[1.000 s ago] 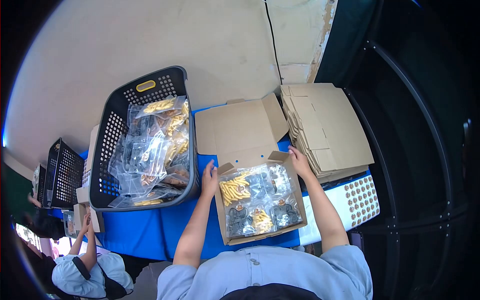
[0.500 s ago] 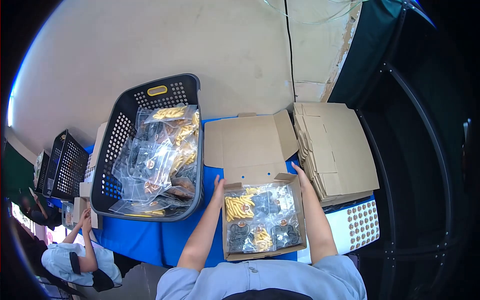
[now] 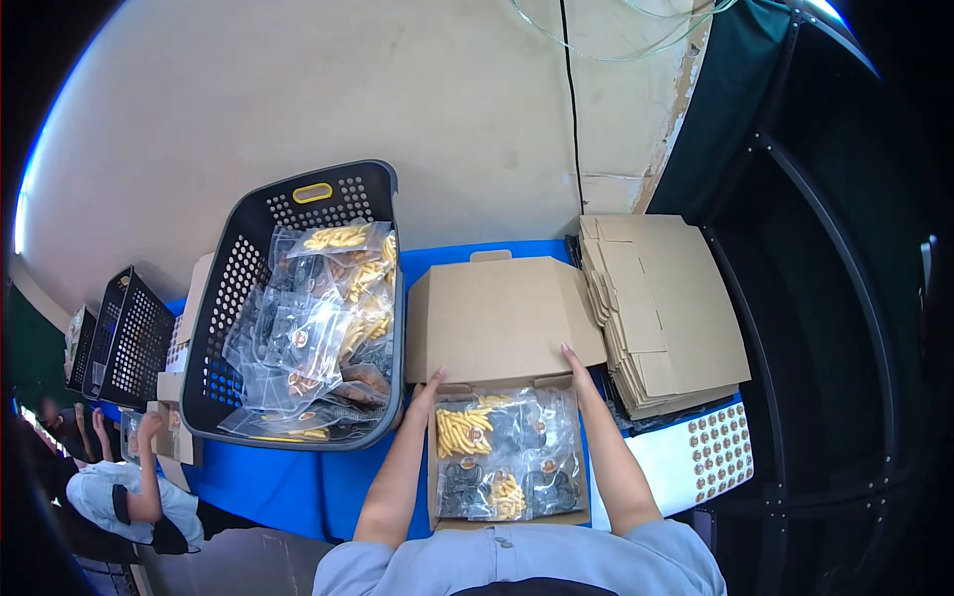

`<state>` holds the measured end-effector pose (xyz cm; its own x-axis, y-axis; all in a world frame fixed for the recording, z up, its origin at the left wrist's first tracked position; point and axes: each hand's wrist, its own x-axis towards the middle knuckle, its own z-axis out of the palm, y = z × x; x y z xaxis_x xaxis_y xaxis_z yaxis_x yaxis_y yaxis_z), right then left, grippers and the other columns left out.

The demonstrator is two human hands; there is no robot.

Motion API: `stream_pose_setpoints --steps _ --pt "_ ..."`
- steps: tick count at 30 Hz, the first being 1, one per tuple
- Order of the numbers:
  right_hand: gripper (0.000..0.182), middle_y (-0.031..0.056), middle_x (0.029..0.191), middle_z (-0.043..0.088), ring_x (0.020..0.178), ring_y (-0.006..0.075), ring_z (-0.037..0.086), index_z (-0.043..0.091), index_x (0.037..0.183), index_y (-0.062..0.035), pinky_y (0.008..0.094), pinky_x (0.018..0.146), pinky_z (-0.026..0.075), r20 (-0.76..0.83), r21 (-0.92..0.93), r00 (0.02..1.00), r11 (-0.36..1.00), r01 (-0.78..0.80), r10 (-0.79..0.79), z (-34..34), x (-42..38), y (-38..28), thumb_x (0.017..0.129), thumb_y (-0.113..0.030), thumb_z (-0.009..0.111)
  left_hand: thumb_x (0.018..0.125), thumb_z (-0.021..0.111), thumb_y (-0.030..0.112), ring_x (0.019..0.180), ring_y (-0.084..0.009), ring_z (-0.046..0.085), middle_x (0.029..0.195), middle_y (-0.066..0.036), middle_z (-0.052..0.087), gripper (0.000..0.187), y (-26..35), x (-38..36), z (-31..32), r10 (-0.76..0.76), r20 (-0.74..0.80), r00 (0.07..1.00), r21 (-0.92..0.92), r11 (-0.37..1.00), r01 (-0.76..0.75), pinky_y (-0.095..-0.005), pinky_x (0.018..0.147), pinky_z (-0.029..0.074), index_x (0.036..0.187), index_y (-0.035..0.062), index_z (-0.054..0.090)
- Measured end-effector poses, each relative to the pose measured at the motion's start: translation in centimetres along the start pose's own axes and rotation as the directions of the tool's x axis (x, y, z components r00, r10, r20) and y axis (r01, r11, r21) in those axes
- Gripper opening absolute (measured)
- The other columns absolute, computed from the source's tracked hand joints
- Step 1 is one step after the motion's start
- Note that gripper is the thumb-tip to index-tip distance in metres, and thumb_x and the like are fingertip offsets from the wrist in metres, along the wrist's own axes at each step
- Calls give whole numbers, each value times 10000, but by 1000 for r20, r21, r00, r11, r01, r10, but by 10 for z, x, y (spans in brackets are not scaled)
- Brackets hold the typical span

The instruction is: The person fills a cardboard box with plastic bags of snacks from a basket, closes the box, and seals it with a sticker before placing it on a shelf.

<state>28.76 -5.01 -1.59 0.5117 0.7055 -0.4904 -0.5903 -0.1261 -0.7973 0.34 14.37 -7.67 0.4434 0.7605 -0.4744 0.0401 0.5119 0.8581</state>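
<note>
An open cardboard box (image 3: 434, 502) stands in front of me with its lid (image 3: 502, 313) raised toward the wall. Inside lie several clear plastic packets, some with yellow stick-shaped pieces (image 3: 463, 431) and others with dark curled pieces (image 3: 553, 490); small round stickers show on them. At the box's back left corner, by the lid's fold, my left hand (image 3: 425, 393) is closed on the cardboard, thumb showing. My right hand (image 3: 577, 370) grips the back right corner, its fingertips against the lid's lower edge. The other fingers of both hands are partly hidden.
A black perforated basket (image 3: 395, 328) full of similar packets stands left. Right is a stack of flat cardboard boxes (image 3: 686, 288), with a sheet of round stickers (image 3: 720, 449) in front. The blue tablecloth (image 3: 268, 487) lies beneath. A co-worker (image 3: 139, 497) stands far left by more baskets.
The box's lid has come more upright, its side flaps folded in. Both my hands have shifted from the box's sides to its back corners. The co-worker's arm has moved.
</note>
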Motion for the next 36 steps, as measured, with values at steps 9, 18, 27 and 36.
stream_pose_setpoints --steps 9,18,27,36 --pt "462 91 1208 615 1086 181 576 575 1224 26 318 950 423 -50 -73 972 971 227 -231 -25 -27 34 910 -308 635 867 698 331 1244 -224 470 1340 -132 506 659 6 -21 18 139 12 990 -221 966 -132 -337 1047 350 1349 -35 438" --pt "362 64 1109 658 1047 132 569 637 1143 22 296 928 416 76 -286 940 896 340 -333 9 -67 2 923 -265 629 848 701 349 1091 -253 585 1216 -122 587 558 9 -17 -1 -94 170 981 -423 892 159 -406 904 488 1260 16 525" --pt "457 98 1275 579 1172 167 519 533 1286 14 311 992 390 -201 -164 876 896 412 -439 -17 -67 25 940 -274 609 871 696 265 1157 -235 546 1256 -99 569 531 13 -27 28 64 123 990 -392 920 -11 -375 983 432 1302 33 491" --pt "475 111 1235 569 1085 198 572 496 1304 -4 359 926 462 -226 -65 897 925 375 -380 -55 -93 -13 939 -286 610 953 590 307 1104 -199 570 1197 -147 624 442 2 -17 55 380 49 924 41 923 -382 -305 927 436 1220 -44 556"
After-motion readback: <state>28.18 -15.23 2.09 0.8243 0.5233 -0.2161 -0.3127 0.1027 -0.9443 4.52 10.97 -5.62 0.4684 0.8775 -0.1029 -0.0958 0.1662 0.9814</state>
